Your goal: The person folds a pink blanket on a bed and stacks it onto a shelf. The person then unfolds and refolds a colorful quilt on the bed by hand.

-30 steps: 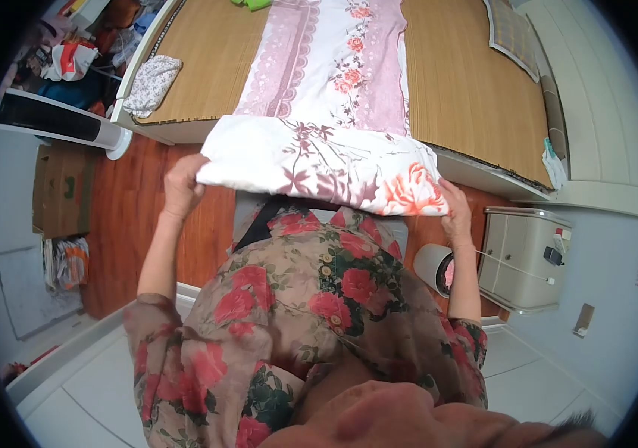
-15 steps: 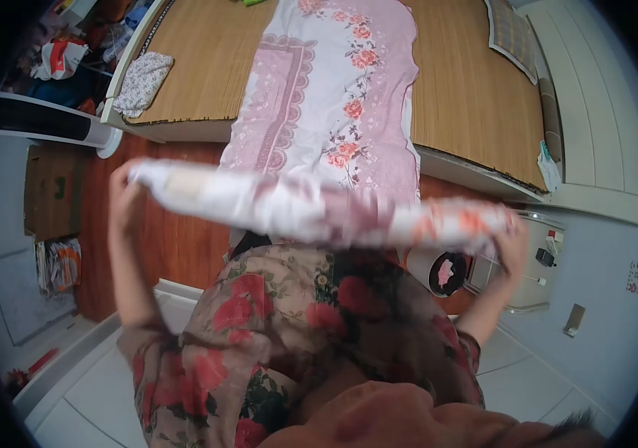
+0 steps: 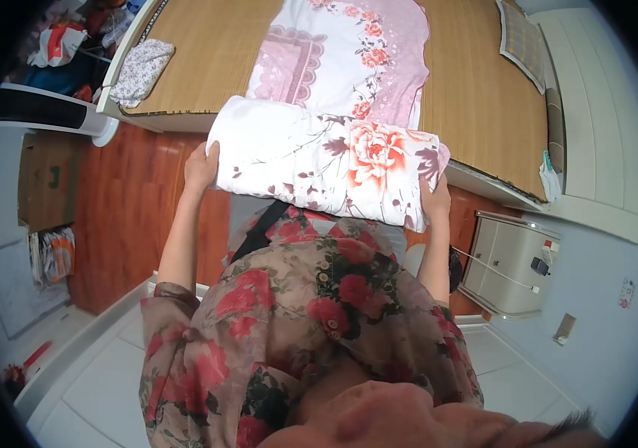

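A folded white floral sheet with a large orange bloom lies across the near end of the bed in a wide, thick band. Its left end is gripped in my left hand, thumb on top and the other fingers partly hidden. My right hand is closed on the right end, where a pink edge sticks out. Beyond the band, pink and white printed cloth with orange roses stretches up the bed. Whether it is one piece with the folded sheet I cannot tell.
The bed has a tan mat, with a small flowered cloth at its left corner and a plaid pillow on the right. A white bedside cabinet stands right. A cardboard box and a tower-shaped appliance stand left.
Both hands have come closer together and nearer the bed. The sheet, stretched as a blurred narrow strip before, now lies broader and still, its large orange flower showing on top.
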Available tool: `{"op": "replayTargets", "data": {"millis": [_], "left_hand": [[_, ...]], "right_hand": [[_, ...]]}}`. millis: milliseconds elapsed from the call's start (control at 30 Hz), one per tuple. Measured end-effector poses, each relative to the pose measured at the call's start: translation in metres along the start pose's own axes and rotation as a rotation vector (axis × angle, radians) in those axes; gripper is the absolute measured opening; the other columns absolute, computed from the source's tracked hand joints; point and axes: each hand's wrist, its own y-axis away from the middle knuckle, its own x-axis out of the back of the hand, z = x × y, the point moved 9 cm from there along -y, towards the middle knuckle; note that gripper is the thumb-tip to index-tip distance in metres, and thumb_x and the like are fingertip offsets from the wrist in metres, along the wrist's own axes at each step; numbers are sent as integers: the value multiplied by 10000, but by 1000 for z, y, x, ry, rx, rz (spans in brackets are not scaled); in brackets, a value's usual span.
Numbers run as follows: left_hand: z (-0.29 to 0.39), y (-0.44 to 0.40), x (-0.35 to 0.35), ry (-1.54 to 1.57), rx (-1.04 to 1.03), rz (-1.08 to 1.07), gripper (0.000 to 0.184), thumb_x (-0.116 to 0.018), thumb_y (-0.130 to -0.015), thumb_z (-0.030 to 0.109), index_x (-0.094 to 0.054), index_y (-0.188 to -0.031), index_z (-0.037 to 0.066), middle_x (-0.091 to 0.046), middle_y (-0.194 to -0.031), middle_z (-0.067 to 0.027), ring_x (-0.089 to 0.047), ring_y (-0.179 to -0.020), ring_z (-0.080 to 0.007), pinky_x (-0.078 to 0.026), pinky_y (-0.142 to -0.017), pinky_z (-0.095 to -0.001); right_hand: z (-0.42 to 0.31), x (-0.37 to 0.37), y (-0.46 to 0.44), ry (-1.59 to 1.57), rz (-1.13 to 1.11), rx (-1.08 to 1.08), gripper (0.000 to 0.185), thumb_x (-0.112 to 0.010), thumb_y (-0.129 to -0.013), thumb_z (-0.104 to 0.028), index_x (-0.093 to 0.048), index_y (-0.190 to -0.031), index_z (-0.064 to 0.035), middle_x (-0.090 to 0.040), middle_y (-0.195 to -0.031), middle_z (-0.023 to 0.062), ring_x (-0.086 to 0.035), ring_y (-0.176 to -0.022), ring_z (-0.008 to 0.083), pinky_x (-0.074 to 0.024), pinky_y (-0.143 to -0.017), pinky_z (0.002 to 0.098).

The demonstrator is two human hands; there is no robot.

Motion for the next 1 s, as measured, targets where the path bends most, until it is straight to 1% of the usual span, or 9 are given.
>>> {"op": "replayTargets", "data": {"millis": [33,100,267,333,467,700,867,900,1000], "left_hand": [[7,5,3,2,8,-7,401,-551,-881,313,-577,-1165,30,-627,-1067,-161,-603,-966,-305,-463,-844,-376],[43,19,30,-180,-237,292,363,-578,-850,313,-594,-1125,77,-610,-1048,-162,-581,-944,-366,-463,-821,-425],[56,9,24,-247,-204,316,377,-619,-809,341,-595,-1051,53,-607,-1026,-165,-590,-917,-351,-468,-778,-444],[57,-1,21,-233,-170,331,375,-625,-803,350,-596,-1023,48,-613,-1017,-171,-593,-913,-347,-470,-768,-445],[75,-10,27,-309,-98,334,342,-635,-792,354,-604,-939,46,-644,-903,-172,-610,-877,-351,-477,-751,-445],[65,-38,15,-276,96,285,344,-606,-791,373,-622,-884,43,-658,-894,-198,-627,-853,-368,-486,-744,-453],[38,-62,21,-90,-21,352,318,-568,-794,315,-620,-761,3,-635,-812,-235,-613,-811,-394,-471,-733,-459],[32,-54,19,69,-38,295,313,-567,-793,280,-583,-694,-16,-606,-745,-246,-595,-743,-402,-458,-697,-450],[24,-40,11,27,-66,316,326,-572,-796,265,-537,-651,-25,-585,-709,-244,-573,-689,-406,-450,-674,-454]], "right_hand": [[-9,8,7,170,139,8,641,-604,-828,-356,-387,-1329,-20,-528,-1201,240,-503,-1108,384,-399,-937,448],[-32,24,20,348,408,134,590,-598,-822,-334,-433,-1289,-13,-536,-1136,252,-502,-1059,421,-414,-893,466],[-40,30,24,378,357,17,480,-571,-844,-370,-537,-1152,-3,-567,-1080,243,-545,-1007,393,-450,-825,476],[-19,2,11,451,147,-108,425,-572,-844,-365,-561,-1058,2,-595,-1009,238,-569,-960,396,-466,-784,485],[-40,4,5,547,384,28,357,-579,-846,-332,-570,-946,10,-616,-902,219,-607,-852,389,-483,-731,496],[-37,-4,-38,410,406,-37,346,-537,-856,-340,-596,-943,-10,-633,-911,238,-610,-871,399,-478,-751,487],[-12,17,-52,140,436,-4,314,-477,-867,-286,-704,-862,-70,-650,-795,226,-630,-769,402,-493,-724,460],[14,15,-56,-52,320,-144,374,-491,-857,-311,-685,-797,4,-636,-810,255,-616,-788,416,-480,-749,465],[36,3,-60,162,423,-150,392,-506,-850,-330,-679,-777,14,-626,-771,258,-624,-755,402,-484,-727,450]]}}
